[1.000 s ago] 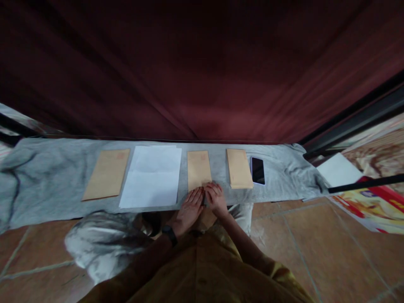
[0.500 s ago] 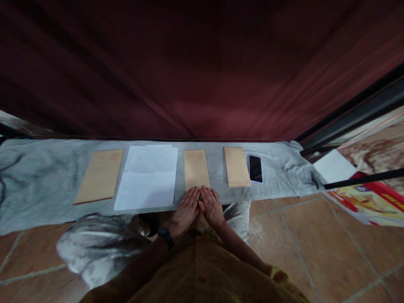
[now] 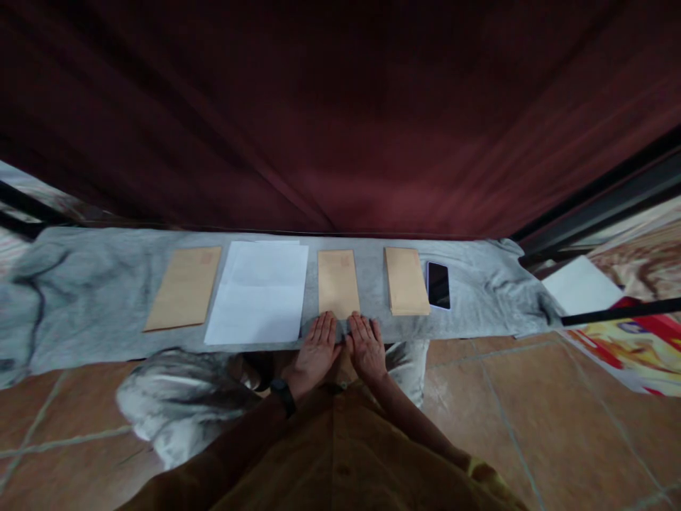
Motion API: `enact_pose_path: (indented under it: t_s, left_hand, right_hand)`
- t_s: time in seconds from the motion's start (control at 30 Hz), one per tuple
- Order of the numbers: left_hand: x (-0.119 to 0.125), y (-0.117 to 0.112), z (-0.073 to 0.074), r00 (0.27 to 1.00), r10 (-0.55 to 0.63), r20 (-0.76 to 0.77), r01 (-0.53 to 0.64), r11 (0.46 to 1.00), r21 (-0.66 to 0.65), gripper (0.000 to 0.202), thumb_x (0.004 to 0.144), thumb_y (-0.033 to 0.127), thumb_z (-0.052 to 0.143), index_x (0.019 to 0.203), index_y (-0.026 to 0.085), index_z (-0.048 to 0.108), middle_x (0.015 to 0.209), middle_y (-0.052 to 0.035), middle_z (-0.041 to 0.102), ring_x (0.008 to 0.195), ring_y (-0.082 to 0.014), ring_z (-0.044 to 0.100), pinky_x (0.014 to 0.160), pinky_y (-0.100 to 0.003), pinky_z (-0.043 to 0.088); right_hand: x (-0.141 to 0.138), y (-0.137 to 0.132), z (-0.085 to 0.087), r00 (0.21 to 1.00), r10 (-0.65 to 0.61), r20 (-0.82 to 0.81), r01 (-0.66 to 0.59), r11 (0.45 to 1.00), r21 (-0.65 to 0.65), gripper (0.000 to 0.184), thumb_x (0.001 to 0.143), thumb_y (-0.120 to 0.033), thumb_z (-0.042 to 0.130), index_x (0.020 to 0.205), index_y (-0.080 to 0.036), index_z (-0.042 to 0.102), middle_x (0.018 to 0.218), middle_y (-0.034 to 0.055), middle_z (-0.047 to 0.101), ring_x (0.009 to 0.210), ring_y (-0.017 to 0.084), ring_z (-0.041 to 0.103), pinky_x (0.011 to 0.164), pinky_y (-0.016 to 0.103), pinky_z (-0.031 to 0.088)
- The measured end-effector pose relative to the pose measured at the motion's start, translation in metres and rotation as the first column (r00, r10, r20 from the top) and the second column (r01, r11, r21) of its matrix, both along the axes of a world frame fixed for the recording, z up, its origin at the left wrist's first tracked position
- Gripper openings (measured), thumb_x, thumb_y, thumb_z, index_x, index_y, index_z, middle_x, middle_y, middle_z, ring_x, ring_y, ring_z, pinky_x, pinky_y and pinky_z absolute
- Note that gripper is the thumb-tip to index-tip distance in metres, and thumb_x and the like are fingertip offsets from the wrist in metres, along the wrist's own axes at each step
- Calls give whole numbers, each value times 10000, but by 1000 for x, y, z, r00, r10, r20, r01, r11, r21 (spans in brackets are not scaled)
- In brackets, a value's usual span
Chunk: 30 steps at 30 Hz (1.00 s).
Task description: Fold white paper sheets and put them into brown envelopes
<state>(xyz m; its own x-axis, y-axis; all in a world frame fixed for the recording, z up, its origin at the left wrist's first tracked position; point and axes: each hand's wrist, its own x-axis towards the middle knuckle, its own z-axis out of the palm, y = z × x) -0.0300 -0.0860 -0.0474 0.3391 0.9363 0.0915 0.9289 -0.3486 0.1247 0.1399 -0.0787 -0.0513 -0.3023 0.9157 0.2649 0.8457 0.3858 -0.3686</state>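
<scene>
A brown paper envelope [image 3: 339, 280] lies flat in the middle of the grey cloth, its near end under my fingertips. My left hand [image 3: 318, 349], with a dark watch on the wrist, rests its outstretched fingers on the envelope's near left corner. On the near right corner lie the flat fingers of my right hand [image 3: 366, 348]. The thumbs come close together between the hands. White paper sheets [image 3: 258, 291] are stacked to the left of the envelope. To the right sits a small pile of brown envelopes [image 3: 406, 280].
Grey cloth [image 3: 106, 284] covers the narrow surface. A larger brown envelope [image 3: 184, 287] lies at the left, a phone [image 3: 438, 285] at the right. Dark red curtain [image 3: 340, 128] hangs behind. A red and yellow box [image 3: 633, 348] stands on the floor at far right, by a dark bar.
My hands have moved apart from touching each other to the two near corners of the middle envelope. The whole view has shifted slightly.
</scene>
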Motion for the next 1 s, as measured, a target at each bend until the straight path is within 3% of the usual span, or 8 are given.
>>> enact_pose_path:
  t_s: [0.17,0.3,0.53,0.77,1.0]
  left_hand:
    - [14,9,-4,1000,-20,10,20,999,-31,635,903,102,356,1534,31,343,1605,-206,351,1515,-271,283,1242,-470,277]
    - [14,12,-12,1000,-15,21,16,999,-38,688,896,83,325,1580,86,254,1608,-170,366,1514,-240,286,1235,-464,298]
    - [6,8,-12,999,-32,-6,32,999,3,752,883,97,350,1605,87,139,1613,-197,339,1511,-263,289,1244,-502,263]
    - [-7,2,-6,1000,-22,19,22,999,24,710,916,266,499,1544,13,283,1612,-251,305,1526,-313,241,1233,-492,286]
    - [1,1,-1,1000,26,7,-26,1000,2,694,904,295,577,1527,77,363,1604,-259,319,1514,-353,267,1214,-547,287]
  right_hand:
    - [-10,4,6,1000,-7,-28,7,1000,-9,465,1051,-298,403,1478,-140,493,1472,151,554,1407,272,466,1230,533,241]
    - [-20,7,6,998,42,-40,-43,998,-38,484,1058,-294,376,1496,-109,464,1492,150,534,1430,244,441,1211,463,310]
    - [-13,6,-2,1000,14,-20,-14,1000,-6,491,1052,-335,408,1505,-154,462,1497,144,529,1418,266,457,1205,491,298]
    - [11,8,-2,1000,-6,-16,7,1000,10,485,1053,-304,389,1512,-158,446,1501,143,525,1388,277,486,1194,502,299]
    - [10,10,-1,998,-48,-31,48,999,4,465,1032,-288,423,1480,-185,492,1477,121,557,1366,289,500,1189,503,291]
